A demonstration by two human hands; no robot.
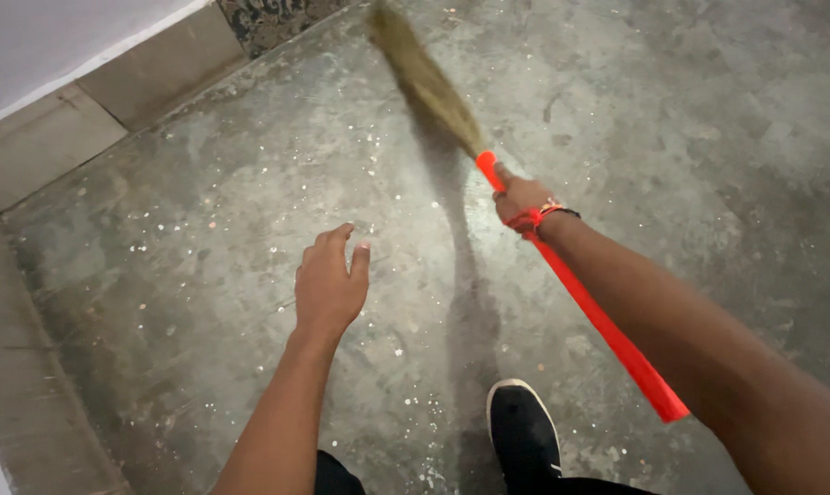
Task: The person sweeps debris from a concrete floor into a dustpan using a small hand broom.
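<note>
My right hand (pixel 520 197) grips the orange-red handle (pixel 608 325) of a grass broom, near where the handle meets the bristles. The brown bristle head (pixel 424 78) stretches up and to the left over the grey concrete floor and looks blurred. A red thread band circles my right wrist. My left hand (pixel 329 284) hangs over the floor with fingers loosely apart and holds nothing. Small white specks of debris (pixel 277 197) are scattered over the floor around and beyond my left hand.
A low tiled skirting (pixel 94 101) and a white wall run along the upper left. A raised ledge (pixel 21 385) borders the left side. My black shoe (pixel 522 431) stands on the floor at the bottom centre.
</note>
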